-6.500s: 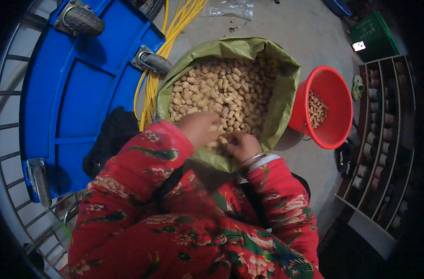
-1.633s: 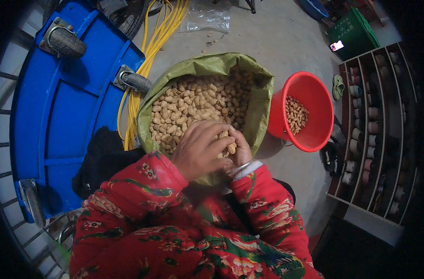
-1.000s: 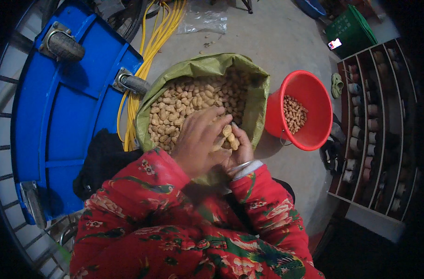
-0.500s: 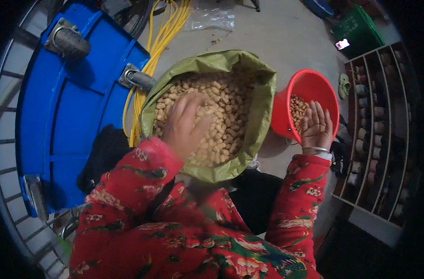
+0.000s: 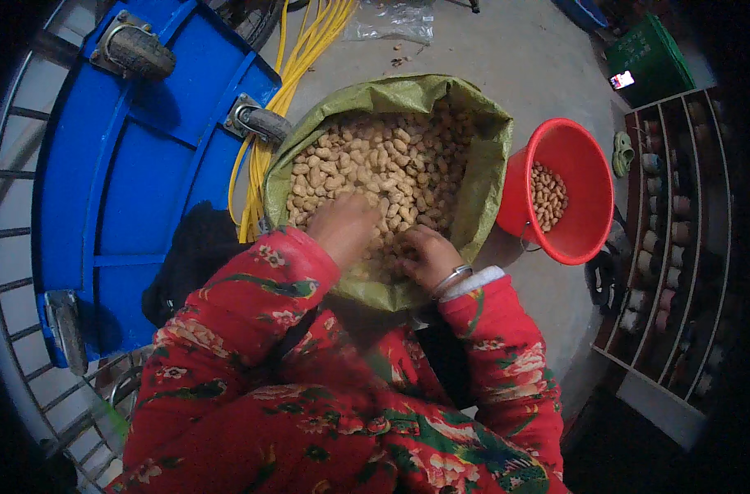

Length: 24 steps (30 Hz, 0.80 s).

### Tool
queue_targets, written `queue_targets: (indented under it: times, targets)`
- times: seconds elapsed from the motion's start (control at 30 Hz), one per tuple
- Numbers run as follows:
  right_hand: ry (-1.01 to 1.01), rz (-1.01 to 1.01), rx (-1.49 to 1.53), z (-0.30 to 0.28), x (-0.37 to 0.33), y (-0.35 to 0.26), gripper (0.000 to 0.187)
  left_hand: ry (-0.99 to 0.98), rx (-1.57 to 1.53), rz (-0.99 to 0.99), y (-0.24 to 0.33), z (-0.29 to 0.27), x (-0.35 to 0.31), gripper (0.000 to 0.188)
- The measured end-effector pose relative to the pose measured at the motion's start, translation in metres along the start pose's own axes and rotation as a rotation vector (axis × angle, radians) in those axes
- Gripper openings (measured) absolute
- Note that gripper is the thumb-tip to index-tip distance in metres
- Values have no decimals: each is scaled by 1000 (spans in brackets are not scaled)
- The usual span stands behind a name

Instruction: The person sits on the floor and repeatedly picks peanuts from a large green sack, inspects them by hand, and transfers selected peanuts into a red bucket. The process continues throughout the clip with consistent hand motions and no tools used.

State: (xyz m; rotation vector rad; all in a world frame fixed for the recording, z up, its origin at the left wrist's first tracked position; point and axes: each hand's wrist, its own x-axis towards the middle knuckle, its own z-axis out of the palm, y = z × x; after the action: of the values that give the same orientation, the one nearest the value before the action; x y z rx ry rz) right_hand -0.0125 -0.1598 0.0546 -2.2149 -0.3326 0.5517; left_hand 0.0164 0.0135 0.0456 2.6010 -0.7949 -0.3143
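Note:
A green woven sack point(image 5: 488, 136) with its top rolled open holds a heap of peanuts in their shells point(image 5: 366, 156). Inside its near part, my left hand point(image 5: 348, 227) is curled down into the peanuts, its fingertips hidden. Close beside it on the right, my right hand point(image 5: 428, 257), with a silver bangle at the wrist, has its fingers bent in among the peanuts. How many either hand grips is hidden. Right of the sack, a red bucket point(image 5: 585, 218) tilts toward me, with a smaller pile of shelled-looking brown nuts point(image 5: 547, 198) in it.
A blue wheeled platform point(image 5: 153, 189) stands on edge at the left, casters outward. Yellow cable point(image 5: 309, 45) lies behind it. A shoe rack point(image 5: 663, 255), green slippers point(image 5: 622, 154) and a green bin point(image 5: 648, 62) are on the right. Clear plastic point(image 5: 391, 23) lies on the far floor.
My right hand, palm up over the red bucket before, has come left into the sack beside my left hand. My left hand has lowered and curled into the peanuts.

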Motion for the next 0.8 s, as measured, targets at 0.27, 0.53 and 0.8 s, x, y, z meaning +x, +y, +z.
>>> queue_targets:
  times: [0.27, 0.53, 0.8]
  targets:
    - [-47, -1, -592, 28, 1, 5, 32, 94, 104, 172, 1, 36, -14, 35]
    - [-118, 70, -614, 30, -3, 3, 35, 99, 169, 199, 0, 41, -16, 26]
    - [-98, 103, -430, 28, -1, 8, 29, -129, 25, 53, -8, 31, -9, 20]
